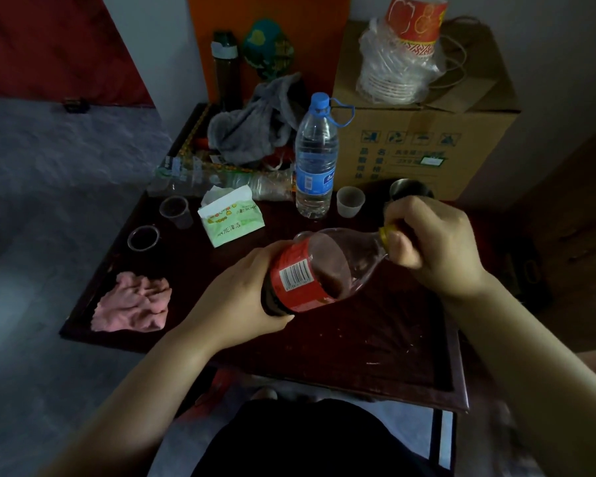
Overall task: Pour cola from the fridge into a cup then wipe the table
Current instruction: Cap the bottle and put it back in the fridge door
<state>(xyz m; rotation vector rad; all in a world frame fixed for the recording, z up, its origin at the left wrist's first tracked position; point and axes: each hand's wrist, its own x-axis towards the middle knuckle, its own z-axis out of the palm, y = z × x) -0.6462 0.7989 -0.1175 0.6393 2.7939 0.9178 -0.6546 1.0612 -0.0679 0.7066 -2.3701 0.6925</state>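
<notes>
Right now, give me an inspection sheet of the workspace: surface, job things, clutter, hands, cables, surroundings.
Surface: dark wooden table, scratched, raised rim.
Job's things: cola bottle tilted, partly full, cap on; clear cup beside the water bottle; second cup and third cup at left; pink cloth crumpled near the left edge.
Clutter: tissue pack, grey cloth, metal cup, cardboard box bearing a cup stack.
Hands: left hand grips the cola bottle's lower body; right hand has fingers round the cap.
Cables: thin loops behind the cup stack, kind unclear.
Surroundings: grey floor.
</notes>
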